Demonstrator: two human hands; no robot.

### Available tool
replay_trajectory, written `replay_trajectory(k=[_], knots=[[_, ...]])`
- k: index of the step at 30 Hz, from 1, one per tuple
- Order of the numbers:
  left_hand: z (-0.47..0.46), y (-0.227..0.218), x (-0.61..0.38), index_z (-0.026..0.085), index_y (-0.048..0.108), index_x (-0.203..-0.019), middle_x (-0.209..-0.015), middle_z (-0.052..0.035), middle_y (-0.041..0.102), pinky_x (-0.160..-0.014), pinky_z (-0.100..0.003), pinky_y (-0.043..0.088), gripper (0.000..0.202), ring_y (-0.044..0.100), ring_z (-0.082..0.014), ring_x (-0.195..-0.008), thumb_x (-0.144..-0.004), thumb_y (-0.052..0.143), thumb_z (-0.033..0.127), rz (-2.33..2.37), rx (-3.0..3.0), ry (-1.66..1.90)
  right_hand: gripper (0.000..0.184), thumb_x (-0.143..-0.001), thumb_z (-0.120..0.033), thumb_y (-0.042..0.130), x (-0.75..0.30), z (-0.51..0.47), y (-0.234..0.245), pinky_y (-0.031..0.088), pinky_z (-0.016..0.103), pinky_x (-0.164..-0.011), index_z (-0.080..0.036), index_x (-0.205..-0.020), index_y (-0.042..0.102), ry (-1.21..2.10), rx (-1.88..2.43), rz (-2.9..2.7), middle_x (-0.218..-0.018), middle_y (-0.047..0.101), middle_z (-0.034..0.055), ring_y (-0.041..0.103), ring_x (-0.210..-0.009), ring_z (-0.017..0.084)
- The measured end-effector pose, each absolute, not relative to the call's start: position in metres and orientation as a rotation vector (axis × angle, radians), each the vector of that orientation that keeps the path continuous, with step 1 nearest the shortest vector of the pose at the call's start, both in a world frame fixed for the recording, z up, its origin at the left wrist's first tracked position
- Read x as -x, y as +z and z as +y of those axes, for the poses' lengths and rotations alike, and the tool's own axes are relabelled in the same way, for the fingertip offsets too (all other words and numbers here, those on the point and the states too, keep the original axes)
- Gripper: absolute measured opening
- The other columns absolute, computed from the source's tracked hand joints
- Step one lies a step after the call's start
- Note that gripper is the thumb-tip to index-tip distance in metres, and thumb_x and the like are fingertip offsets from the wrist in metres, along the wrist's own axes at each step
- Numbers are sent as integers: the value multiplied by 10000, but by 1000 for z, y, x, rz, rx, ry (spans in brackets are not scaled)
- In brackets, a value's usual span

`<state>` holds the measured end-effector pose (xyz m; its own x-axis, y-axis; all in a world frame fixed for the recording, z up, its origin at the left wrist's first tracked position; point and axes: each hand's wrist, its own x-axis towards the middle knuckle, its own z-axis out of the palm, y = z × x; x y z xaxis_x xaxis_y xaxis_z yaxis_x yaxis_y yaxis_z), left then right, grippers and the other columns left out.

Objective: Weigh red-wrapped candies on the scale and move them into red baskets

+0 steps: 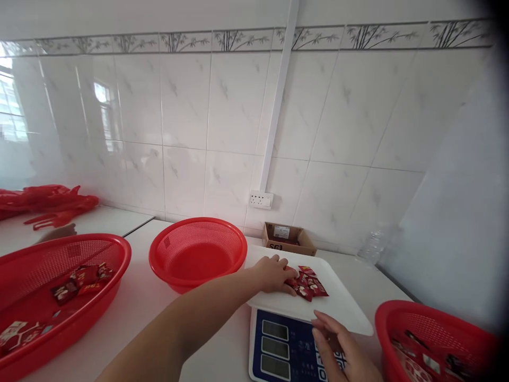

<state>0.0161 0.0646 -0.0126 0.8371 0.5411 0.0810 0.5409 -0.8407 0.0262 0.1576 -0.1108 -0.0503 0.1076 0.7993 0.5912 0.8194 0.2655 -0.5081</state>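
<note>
A digital scale point(278, 345) with a blue face carries a white tray point(342, 305). A small heap of red snack packets point(308, 284) lies on the tray. My left hand point(274, 273) reaches across and rests on the heap, its fingers curled over the packets. My right hand point(342, 350) hovers at the scale's keypad, below the tray's front edge, fingers stretched out and holding nothing.
A round red mesh basket point(198, 252) stands empty behind the scale. A long red basket point(59, 286) at left and another point(437, 339) at right hold red packets. A cardboard box point(288, 237), wall socket point(260, 199) and red bags point(47, 201) line the tiled wall.
</note>
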Motion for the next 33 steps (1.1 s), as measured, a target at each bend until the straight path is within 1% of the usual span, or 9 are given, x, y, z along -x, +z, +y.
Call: replay_trajectory(k=[6,9,15,20,23,25,27,30,33], knots=[[59,-13,-10,216,558,-1108,-1084,-138,557,-738,-379,479,340,502,-306,-1053,-837,516,417,1062,-2986,289,388,-831,-498,422,-155,-92,-29,517,238,-520,-243,-1069,593,-64,1673,-1618,-879,712,45,663,-633,162],[60,-8,-3,227,562,-1087,-1060,-103,565,-745,-333,478,269,534,-257,-1018,-827,522,281,1148,-2928,392,410,-836,-489,394,-159,-81,-25,526,269,-582,-247,-1115,572,-79,1713,-1647,-1059,675,57,666,-774,182],[72,18,44,235,514,-1157,-1124,-76,539,-786,-295,470,316,546,-216,-1015,-846,502,294,1394,-2751,620,448,-864,-462,350,-167,-56,-23,488,361,-852,-214,-1190,531,-82,1752,-1699,-1235,568,86,537,-1126,235],[75,23,112,198,513,-1185,-1229,-146,513,-808,-404,479,364,507,-311,-1122,-879,448,383,1705,-2540,682,585,-818,-507,439,-158,-27,-23,347,459,-1024,-179,-1301,476,-112,1955,-1785,-1417,385,138,291,-1335,316],[59,10,137,162,446,-1292,-1405,-197,369,-956,-542,370,549,319,-393,-1298,-853,472,491,1812,-2463,696,693,-793,-578,440,-155,-5,-25,278,565,-1026,-228,-1387,374,29,2162,-1827,-1505,232,134,122,-1379,382],[39,-3,141,190,406,-1335,-1453,-156,330,-1024,-543,308,548,243,-356,-1351,-880,423,495,1808,-2465,740,729,-779,-625,423,-156,8,-25,227,616,-1022,-273,-1410,321,118,2259,-1847,-1528,168,119,76,-1384,391],[15,-19,140,216,441,-1309,-1415,-116,412,-1041,-529,311,465,297,-316,-1337,-902,411,438,1756,-2505,904,749,-766,-658,410,-157,18,-24,187,641,-1021,-311,-1418,288,169,2326,-1871,-1538,140,95,48,-1387,389],[-20,-43,132,207,549,-1162,-1218,-90,599,-1020,-511,363,290,455,-271,-1231,-901,444,275,1539,-2636,1337,692,-798,-641,350,-158,24,-23,218,637,-1006,-313,-1406,311,208,2365,-1901,-1529,188,68,111,-1378,389],[-46,-60,124,197,584,-1017,-1042,-57,670,-1016,-424,397,202,545,-210,-1112,-853,482,138,1101,-2780,1547,534,-869,-512,273,-158,24,-26,360,525,-944,-238,-1279,478,143,2257,-1982,-1432,378,87,356,-1272,342]])
